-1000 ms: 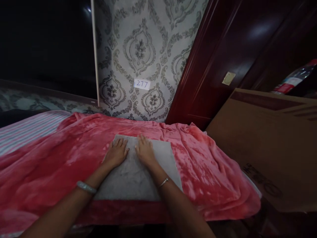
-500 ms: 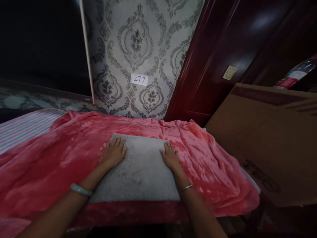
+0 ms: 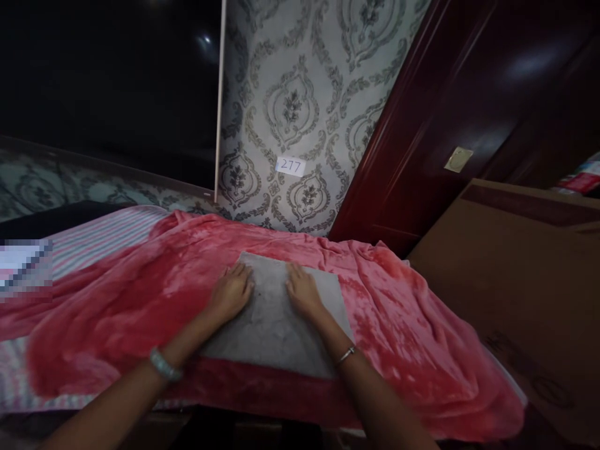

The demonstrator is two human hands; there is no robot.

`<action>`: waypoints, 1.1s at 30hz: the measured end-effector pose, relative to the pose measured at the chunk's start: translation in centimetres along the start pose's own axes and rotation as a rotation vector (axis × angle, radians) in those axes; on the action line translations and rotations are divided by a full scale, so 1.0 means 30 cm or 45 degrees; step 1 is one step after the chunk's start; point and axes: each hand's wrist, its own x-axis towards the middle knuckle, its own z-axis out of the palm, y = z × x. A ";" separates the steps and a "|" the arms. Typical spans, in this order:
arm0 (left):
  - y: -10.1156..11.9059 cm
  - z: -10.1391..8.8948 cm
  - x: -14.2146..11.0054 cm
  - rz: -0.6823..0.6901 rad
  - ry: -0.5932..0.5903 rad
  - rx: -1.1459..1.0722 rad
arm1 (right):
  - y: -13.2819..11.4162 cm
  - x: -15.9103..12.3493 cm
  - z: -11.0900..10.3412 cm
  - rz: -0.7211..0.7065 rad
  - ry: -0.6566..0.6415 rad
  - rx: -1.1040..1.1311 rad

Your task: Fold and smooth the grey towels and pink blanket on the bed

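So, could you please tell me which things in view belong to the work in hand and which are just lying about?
Apparently in use:
Gray cloth, with the left hand and right hand on it
Red blanket, spread beneath the cloth

Apparently just around:
Striped sheet, partly under the blanket
Cardboard box, to the right
Red-labelled bottle, partly out of frame
Slip marked 277

Cloth (image 3: 272,331) plain grey, faintly mottled; blanket (image 3: 159,294) pinkish red, paler and darker in patches; sheet (image 3: 117,228) striped white, pink and blue-green; wallpaper (image 3: 290,106) pale grey with darker leafy medallions; tag (image 3: 290,166) white, marked in blue; door (image 3: 398,156) dark red; box (image 3: 492,275) brown with a darker band (image 3: 515,204); screen (image 3: 107,94) black, pale-edged; left bangle (image 3: 162,364) pale green; right bangle (image 3: 347,354) silver.
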 end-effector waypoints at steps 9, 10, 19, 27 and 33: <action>-0.087 0.166 -0.349 0.235 0.218 0.135 | -0.186 0.127 0.131 -0.574 -0.354 0.014; -0.090 0.179 -0.354 0.236 0.234 0.146 | -0.174 0.145 0.132 -0.523 -0.351 0.004; -0.091 0.196 -0.358 0.283 0.348 0.208 | -0.055 0.300 0.131 -0.061 -0.308 -0.080; -0.076 0.182 -0.352 0.326 0.466 0.233 | -0.091 0.277 0.126 0.250 -0.118 -0.144; -0.064 0.182 -0.351 0.261 0.427 0.190 | -0.263 0.148 0.135 -0.164 -0.107 -0.054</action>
